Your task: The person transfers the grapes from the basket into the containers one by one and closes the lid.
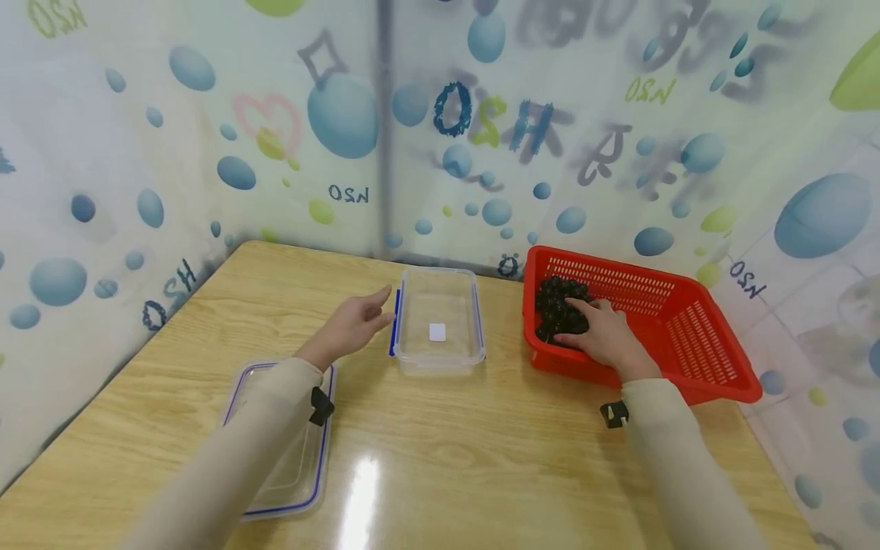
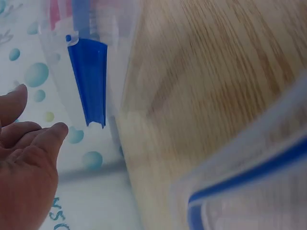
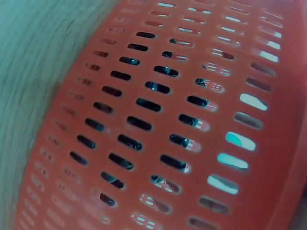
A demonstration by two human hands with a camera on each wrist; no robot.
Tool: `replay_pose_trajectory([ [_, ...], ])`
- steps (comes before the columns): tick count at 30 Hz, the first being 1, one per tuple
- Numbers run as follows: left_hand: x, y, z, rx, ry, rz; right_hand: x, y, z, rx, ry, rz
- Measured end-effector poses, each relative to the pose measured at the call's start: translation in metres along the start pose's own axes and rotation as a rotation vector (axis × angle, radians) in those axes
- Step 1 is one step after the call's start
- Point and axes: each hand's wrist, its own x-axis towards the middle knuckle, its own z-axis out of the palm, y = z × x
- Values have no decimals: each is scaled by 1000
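Note:
In the head view, my right hand (image 1: 605, 340) reaches into a red plastic basket (image 1: 711, 336) and holds a cluster of dark, glossy grapes (image 1: 560, 294) between thumb and fingers. The basket's slotted wall (image 3: 158, 120) fills the right wrist view, the dark fruit showing through it and the hand out of sight. My left hand (image 1: 351, 325) is in the air, fingers loosely extended, just left of a clear lidless box (image 1: 440, 305). A blue latch (image 2: 91, 81) hangs on the side of that box facing the hand. Inside it lies a small white square (image 1: 437, 332).
A clear lid with a blue seal (image 1: 319, 466) lies on the wooden table (image 1: 426, 458) under my left forearm. A bubble-patterned curtain (image 1: 440, 168) rises behind the table and along its sides. Both wrists carry small black camera mounts (image 1: 614, 415).

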Motion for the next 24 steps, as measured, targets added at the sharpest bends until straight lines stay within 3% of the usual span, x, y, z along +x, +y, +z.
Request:
replay_pose_trajectory([
  [6,7,-3,8,85,-6,-33,6,4,1,50,-84,70],
  [24,12,-6,13,51,-65,-19,18,12,0,105,-167,116],
])
